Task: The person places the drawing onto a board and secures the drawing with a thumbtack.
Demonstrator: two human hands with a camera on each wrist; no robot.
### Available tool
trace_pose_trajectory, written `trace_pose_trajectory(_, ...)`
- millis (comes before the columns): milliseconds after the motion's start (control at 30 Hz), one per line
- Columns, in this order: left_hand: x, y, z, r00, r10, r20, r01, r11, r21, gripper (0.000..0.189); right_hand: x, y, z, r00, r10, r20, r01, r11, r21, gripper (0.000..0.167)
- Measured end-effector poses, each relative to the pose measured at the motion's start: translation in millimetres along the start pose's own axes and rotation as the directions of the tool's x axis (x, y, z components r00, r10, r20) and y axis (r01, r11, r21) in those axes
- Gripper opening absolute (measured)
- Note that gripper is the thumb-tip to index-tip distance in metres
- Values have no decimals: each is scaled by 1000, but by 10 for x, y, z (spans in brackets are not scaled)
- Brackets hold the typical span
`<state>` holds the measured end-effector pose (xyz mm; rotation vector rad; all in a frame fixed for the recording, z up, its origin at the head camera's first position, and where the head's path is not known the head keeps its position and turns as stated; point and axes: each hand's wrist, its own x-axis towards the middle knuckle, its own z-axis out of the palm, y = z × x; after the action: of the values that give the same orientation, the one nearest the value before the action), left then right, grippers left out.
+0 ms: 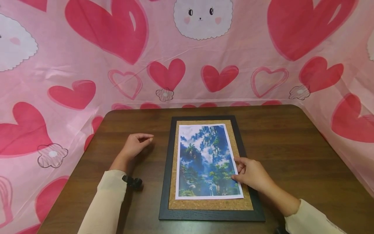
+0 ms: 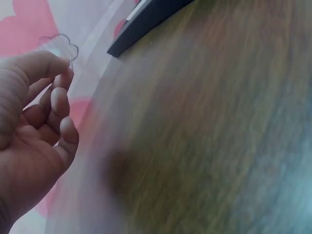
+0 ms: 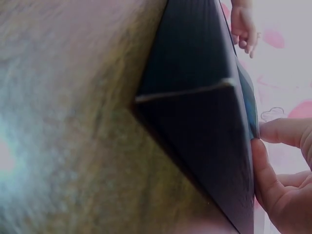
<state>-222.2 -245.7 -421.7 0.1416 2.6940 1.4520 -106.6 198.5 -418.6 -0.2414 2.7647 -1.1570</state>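
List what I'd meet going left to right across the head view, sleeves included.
Left sleeve, left hand, left side of the black frame, mountain picture, right hand, right sleeve.

The head camera looks forward and down from farther off, the framed board point(image 1: 211, 214) at lower centre. Both wrist cameras look closely across the table point(image 1: 292, 146) from low down, sharing that board: top centre in the left view, mid-frame in the right.
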Motion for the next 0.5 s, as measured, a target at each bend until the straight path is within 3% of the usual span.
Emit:
trace_pose_trajectory(267,15,84,132,1000,1,16,0,999,-40,31,2,5,-1,1000,9,8,-10,1000,14,67)
trace_pose_trajectory(500,28,197,286,998,-39,47,47,981,-187,32,8,11,-7,1000,1,18,-1,1000,22,66)
